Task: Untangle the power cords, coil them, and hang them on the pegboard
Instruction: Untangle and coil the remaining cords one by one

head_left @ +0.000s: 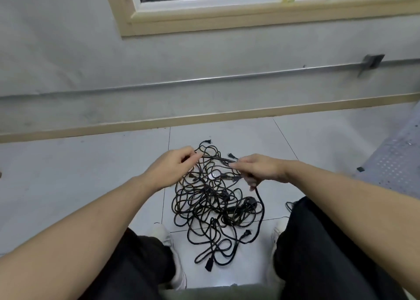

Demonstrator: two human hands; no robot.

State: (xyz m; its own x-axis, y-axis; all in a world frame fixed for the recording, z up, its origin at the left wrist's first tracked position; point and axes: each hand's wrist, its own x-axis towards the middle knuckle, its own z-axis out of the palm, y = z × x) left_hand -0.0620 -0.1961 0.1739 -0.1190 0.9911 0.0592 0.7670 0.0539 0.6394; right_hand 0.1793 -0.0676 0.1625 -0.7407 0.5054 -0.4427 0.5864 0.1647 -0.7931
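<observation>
1. The tangle of power cords lies on the floor between your feet, below and nearer you than your fingertips.
2. Your left hand and right hand hang over its far part, left and right of a strand stretched between your fingers.
3. One plug lies just beyond your right fingers; another plug lies nearest you.
4. The wall and window stand beyond everything.

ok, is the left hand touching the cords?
Touching. The head view shows the left hand pinching a strand lifted off the tangled black power cords, with the strand running across to the right hand.
</observation>
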